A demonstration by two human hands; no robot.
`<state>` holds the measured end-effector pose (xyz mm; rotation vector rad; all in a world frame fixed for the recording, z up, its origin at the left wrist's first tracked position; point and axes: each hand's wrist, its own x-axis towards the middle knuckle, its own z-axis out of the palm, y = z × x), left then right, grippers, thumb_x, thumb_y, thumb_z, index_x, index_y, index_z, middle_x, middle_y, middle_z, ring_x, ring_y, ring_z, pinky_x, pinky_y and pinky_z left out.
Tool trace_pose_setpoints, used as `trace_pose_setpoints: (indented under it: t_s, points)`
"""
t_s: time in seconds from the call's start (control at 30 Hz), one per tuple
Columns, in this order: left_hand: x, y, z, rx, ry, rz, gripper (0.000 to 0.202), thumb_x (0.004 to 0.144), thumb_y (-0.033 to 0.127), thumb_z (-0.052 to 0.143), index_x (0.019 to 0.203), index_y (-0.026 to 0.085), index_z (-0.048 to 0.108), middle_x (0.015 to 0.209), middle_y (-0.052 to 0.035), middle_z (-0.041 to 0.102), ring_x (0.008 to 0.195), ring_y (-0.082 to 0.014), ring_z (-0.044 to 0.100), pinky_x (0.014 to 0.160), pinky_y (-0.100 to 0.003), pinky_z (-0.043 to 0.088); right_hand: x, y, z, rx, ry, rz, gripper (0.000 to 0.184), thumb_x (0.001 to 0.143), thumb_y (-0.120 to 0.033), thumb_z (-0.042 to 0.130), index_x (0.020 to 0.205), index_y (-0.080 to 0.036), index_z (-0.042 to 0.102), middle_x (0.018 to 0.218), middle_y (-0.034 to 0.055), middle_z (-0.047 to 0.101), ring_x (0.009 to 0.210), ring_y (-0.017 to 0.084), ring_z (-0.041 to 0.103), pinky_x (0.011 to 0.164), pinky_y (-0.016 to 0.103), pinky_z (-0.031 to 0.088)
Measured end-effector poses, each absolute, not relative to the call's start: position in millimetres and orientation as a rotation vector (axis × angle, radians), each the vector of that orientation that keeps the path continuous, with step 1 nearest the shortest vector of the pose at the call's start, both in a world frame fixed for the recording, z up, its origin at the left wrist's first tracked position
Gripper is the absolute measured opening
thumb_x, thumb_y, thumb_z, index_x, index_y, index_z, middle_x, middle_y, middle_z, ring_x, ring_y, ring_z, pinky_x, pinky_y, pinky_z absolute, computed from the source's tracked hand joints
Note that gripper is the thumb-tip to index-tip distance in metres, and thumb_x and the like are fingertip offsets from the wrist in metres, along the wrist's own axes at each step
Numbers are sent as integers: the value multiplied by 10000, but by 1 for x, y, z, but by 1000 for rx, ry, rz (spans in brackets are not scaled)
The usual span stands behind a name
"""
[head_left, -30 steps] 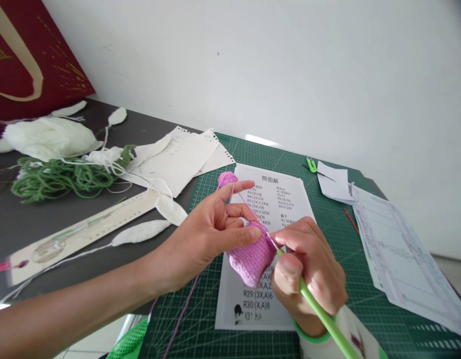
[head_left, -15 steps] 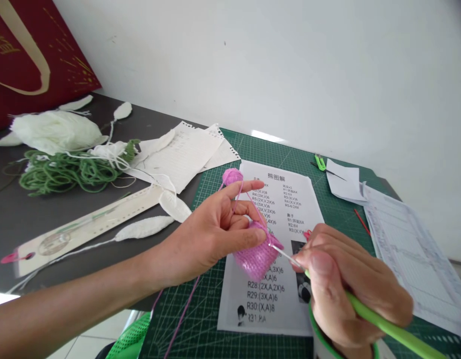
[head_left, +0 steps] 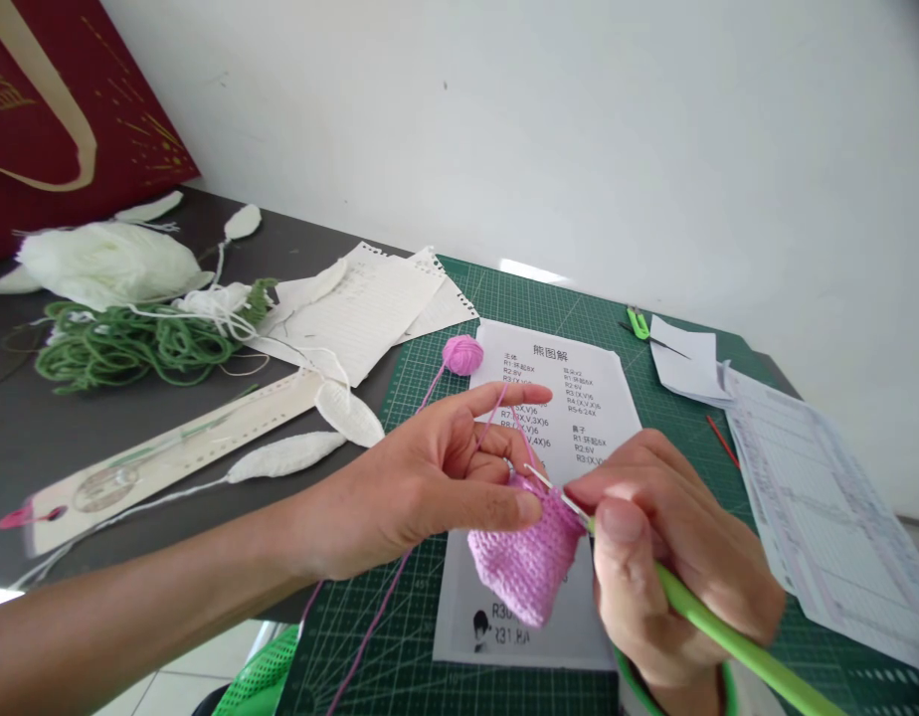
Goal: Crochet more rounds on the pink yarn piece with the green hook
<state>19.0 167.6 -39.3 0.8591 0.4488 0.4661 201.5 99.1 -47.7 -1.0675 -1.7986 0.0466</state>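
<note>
Between thumb and fingers, my left hand point(head_left: 459, 462) pinches the upper edge of a pink crochet piece point(head_left: 523, 562), which hangs over the printed sheet. Pink yarn runs up over its raised index finger. My right hand point(head_left: 675, 557) is closed around a crochet hook point(head_left: 717, 626) with a thick green handle. The hook's metal tip lies at the top edge of the piece, by the yarn, and my right fingertips are close to the fabric. A small ball of pink yarn point(head_left: 462, 355) rests beyond my left hand.
The printed pattern sheet point(head_left: 459, 617) lies on a green cutting mat point(head_left: 519, 283). Leftward are green yarn point(head_left: 131, 343), white yarn point(head_left: 105, 261), white crocheted leaves point(head_left: 284, 455) and a ruler-like strip point(head_left: 183, 452). Green snips point(head_left: 639, 323) and papers point(head_left: 839, 497) sit to the right.
The pink piece has swung lower and turned, showing more of its side. My right hand has moved left and slightly up, bringing the hook tip across the edge. My left index finger has lowered slightly.
</note>
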Motion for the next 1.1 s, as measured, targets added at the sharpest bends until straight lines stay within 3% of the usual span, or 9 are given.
trace_pose_setpoints:
  t_s: [0.17,0.33,0.4,0.5,0.6,0.77,0.87,0.97,1.1]
  points:
    - [21,165,-39,846,440,496,683,842,158,796,1437,216,467,825,31,612,627,-85,442,668,-258,347,193,101,-47,-1155,-1742,130,271,985,-115,502,725,-189,513,607,-42,450,589,91,415,547,288,363]
    - [29,162,-42,820,467,556,809,814,202,851,1486,206,400,867,9,656,704,-97,542,684,-241,384,191,101,-50,-1156,-1718,30,321,942,-41,550,684,-191,430,601,-48,389,601,87,358,538,282,324]
    - [31,160,-43,829,488,579,853,798,216,867,1501,218,384,867,11,663,650,-77,488,634,-231,350,191,103,-50,-1122,-1748,-45,357,917,-11,565,673,-197,381,589,-52,387,599,88,337,550,293,324]
    - [33,156,-45,863,566,634,853,797,170,853,1511,229,391,729,82,591,539,-53,304,549,-227,260,189,106,-51,-1078,-1820,-188,386,859,19,616,663,-204,369,568,-54,389,585,96,304,546,324,300]
    - [35,151,-45,879,628,724,890,784,94,828,1532,225,365,615,133,495,518,-63,263,533,-218,259,187,109,-56,-1096,-1844,-306,384,836,22,642,671,-214,389,567,-48,369,591,116,279,539,355,260]
    - [35,150,-40,842,640,786,876,780,100,836,1515,156,362,585,114,554,593,-90,418,672,-225,400,186,111,-67,-1120,-1794,-382,293,911,-59,574,730,-223,412,609,-34,371,605,138,299,553,364,269]
    - [31,155,-37,746,601,723,833,796,151,853,1489,131,392,713,55,667,690,-93,544,803,-250,424,189,111,-70,-1079,-1799,-364,235,943,-111,531,746,-213,454,626,-19,427,604,141,364,559,357,305]
    - [24,160,-36,688,552,615,809,785,164,870,1476,156,448,840,15,717,743,-97,601,814,-259,421,194,109,-68,-1020,-1819,-333,240,944,-94,496,739,-215,467,622,-21,442,589,138,401,554,346,327]
    - [20,163,-37,636,492,520,794,766,114,881,1457,163,494,867,7,716,746,-76,612,792,-228,429,198,102,-59,-977,-1877,-322,271,908,-4,451,743,-219,446,616,-30,429,582,134,412,552,340,339]
